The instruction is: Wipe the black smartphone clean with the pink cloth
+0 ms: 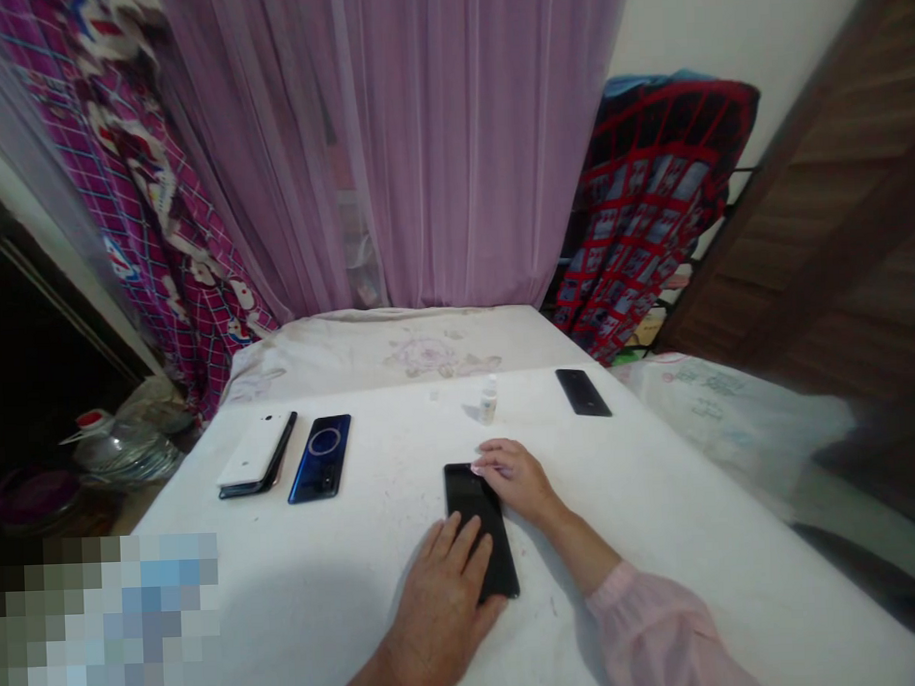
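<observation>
A black smartphone point(493, 544) lies on the white-covered table in front of me, its glossy dark side up. My left hand point(447, 593) rests flat over its lower left part, fingers stretched out and slightly apart. At the phone's upper right corner, my right hand point(513, 478) has its fingers pinched together. A small white piece point(476, 468) shows at those fingertips, touching the phone; its kind is too small to tell. Just beyond the right hand stands a small white bottle point(488, 402), upright.
A blue phone point(320, 458) lies to the left, beside a stack topped by a white phone point(254, 452). Another dark phone point(583, 393) is at the right. A small whitish square point(433, 395) lies near the bottle. Purple curtains point(451, 143) hang behind the table point(301, 589).
</observation>
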A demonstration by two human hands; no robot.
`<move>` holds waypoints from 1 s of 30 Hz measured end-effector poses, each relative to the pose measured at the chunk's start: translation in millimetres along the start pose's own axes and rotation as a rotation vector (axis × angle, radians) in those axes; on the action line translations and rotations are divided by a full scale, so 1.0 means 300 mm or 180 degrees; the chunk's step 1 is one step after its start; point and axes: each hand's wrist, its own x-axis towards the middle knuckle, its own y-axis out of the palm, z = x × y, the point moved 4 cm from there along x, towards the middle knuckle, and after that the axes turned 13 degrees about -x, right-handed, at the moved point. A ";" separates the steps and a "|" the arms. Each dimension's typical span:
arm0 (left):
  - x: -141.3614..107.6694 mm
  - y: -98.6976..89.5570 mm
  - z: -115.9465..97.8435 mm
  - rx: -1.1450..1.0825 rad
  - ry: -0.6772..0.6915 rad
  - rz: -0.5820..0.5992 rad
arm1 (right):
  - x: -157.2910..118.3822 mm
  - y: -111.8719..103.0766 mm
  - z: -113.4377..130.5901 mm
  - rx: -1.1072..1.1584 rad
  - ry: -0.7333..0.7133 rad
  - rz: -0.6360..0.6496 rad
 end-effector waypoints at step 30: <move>-0.009 -0.009 0.005 -0.0163 -0.0070 0.0078 | 0.002 -0.011 0.022 0.0354 -0.0186 0.0567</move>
